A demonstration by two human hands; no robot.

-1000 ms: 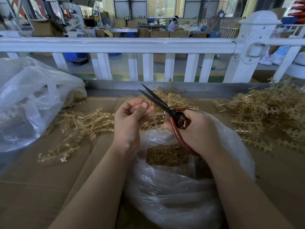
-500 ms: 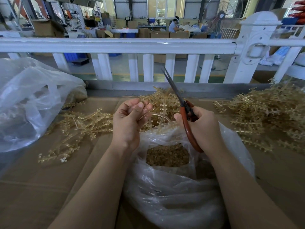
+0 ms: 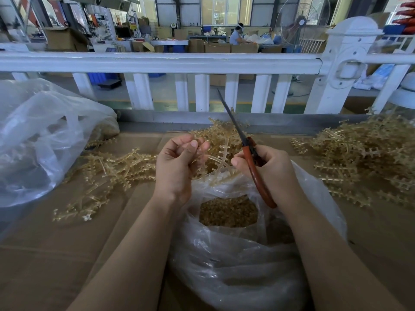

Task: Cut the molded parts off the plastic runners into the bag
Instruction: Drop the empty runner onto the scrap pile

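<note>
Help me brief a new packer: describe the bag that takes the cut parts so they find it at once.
Start at the white railing across the bench's far edge and come straight toward the worker. The clear bag sits nearest, between the forearms under both hands. Unlike the crumpled bag at far left, its mouth gapes upward, showing loose tan pellets.
</note>
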